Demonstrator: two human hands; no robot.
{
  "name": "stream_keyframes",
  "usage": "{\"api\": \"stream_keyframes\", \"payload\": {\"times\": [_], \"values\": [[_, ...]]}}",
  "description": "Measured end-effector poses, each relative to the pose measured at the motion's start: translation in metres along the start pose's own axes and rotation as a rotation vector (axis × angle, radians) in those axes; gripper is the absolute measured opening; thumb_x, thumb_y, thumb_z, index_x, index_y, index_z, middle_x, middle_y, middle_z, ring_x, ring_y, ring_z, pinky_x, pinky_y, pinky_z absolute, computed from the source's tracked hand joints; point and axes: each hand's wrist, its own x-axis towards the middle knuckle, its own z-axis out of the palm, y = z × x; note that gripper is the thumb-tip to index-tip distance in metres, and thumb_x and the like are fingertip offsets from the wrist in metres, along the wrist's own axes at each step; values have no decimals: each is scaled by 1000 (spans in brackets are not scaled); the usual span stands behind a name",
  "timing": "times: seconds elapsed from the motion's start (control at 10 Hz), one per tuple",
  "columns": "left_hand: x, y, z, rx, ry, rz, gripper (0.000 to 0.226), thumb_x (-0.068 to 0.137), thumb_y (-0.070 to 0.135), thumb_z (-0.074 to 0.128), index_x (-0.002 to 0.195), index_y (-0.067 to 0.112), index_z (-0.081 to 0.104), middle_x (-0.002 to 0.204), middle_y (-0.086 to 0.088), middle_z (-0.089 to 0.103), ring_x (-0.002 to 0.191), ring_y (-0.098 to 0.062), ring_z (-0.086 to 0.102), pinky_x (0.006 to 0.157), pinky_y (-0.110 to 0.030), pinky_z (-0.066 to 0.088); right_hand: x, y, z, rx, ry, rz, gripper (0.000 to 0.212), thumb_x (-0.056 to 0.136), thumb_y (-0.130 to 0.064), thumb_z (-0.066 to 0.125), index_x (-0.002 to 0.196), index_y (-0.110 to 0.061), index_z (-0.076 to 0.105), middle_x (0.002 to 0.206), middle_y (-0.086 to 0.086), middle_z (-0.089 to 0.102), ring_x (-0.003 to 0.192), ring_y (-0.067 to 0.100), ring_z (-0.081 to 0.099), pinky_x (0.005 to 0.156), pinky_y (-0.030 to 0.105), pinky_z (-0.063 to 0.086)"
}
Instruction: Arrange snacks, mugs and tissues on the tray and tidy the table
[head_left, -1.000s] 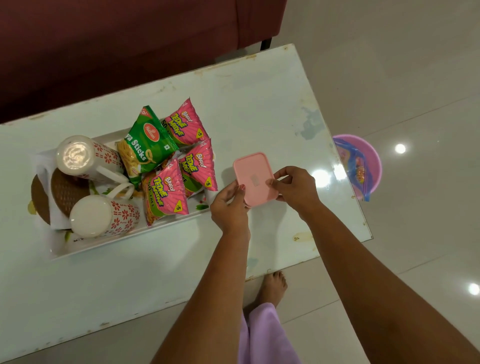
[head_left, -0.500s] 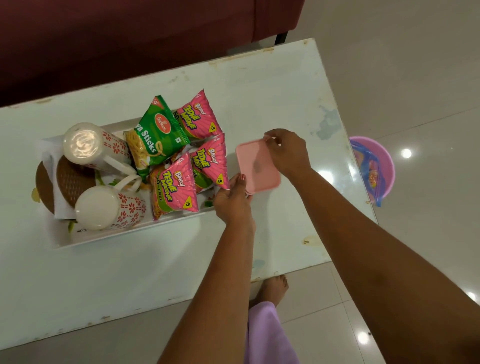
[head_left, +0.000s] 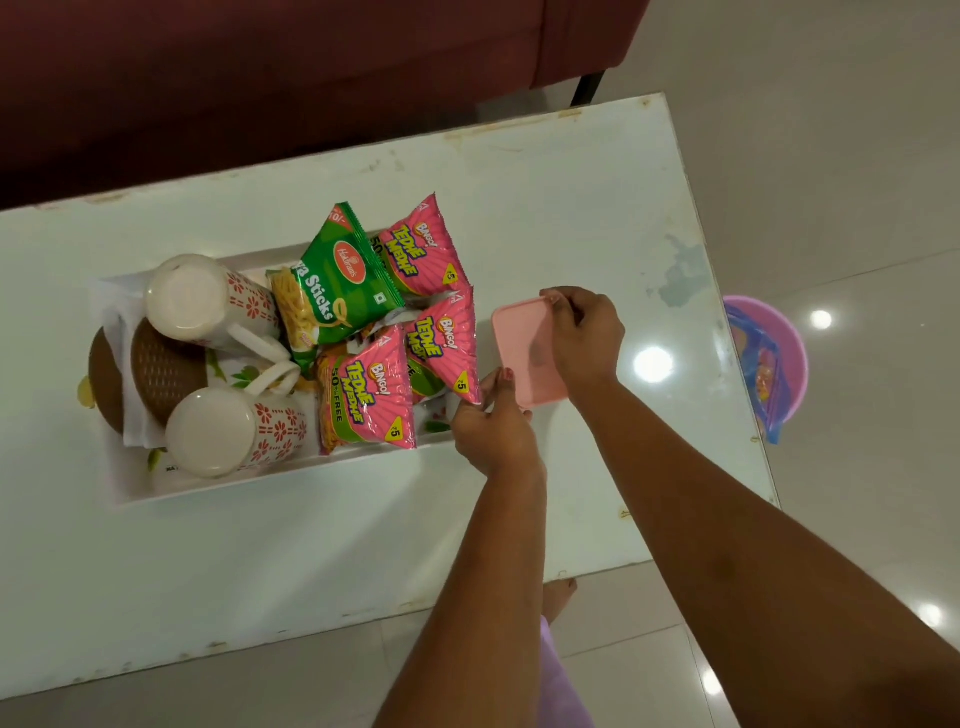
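A white tray (head_left: 270, 480) lies on the white table (head_left: 545, 197). It holds two upturned floral mugs (head_left: 208, 301) (head_left: 234, 431), a brown basket (head_left: 161, 374) on white tissue (head_left: 117, 312), a green snack packet (head_left: 332, 286) and three pink snack packets (head_left: 369, 395). Just right of the tray, a flat pink lid (head_left: 522, 348) is held between both hands. My right hand (head_left: 584, 332) grips its far right edge. My left hand (head_left: 493, 431) pinches its near left corner, beside the tray's right end.
A dark red sofa (head_left: 260, 67) runs along the table's far side. A pink bucket (head_left: 779, 358) with a blue bag in it stands on the tiled floor past the table's right edge. My bare foot (head_left: 558, 597) shows below the table's near edge.
The pink lid has shifted left and away from me, closer to the tray's right end. My right hand slid from its right side to its far corner; my left hand stayed at the near edge.
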Motion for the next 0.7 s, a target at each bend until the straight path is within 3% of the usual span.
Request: {"api": "stream_keyframes", "payload": {"times": [0.1,0.2,0.4,0.6,0.7], "values": [[-1,4,4,-102,38,-52,17,80,14,72,71,21,60,81,2,66,78,-14,63,70,-35,56,2,1,5,6,56,6,25,93,-14,49,100,-14,73,101,3,72,84,7,56,65,2,36],[-1,4,6,-138,62,-62,17,80,15,73,69,20,60,82,0,67,81,-18,64,68,-34,56,3,1,9,24,81,11,25,93,-14,48,100,-13,72,103,6,70,86,10,56,72,9,40],[-1,8,6,-149,75,-60,17,83,20,70,93,7,65,92,-6,67,90,-24,66,68,-32,57,5,-3,16,40,110,3,24,94,-16,49,101,-13,72,105,8,68,89,14,59,73,11,36],[-9,4,-12,-121,-39,-89,8,84,16,69,87,10,67,81,0,67,86,-22,67,61,-27,55,11,-10,13,20,34,-10,26,95,-20,47,106,-15,70,109,4,68,98,18,61,75,16,38],[-18,-6,-33,-66,-79,-92,15,83,14,69,96,6,70,84,0,70,83,-18,69,61,-25,56,1,-8,3,-57,-28,-16,31,96,-30,48,123,-20,60,119,5,62,108,22,58,88,26,41]]}}
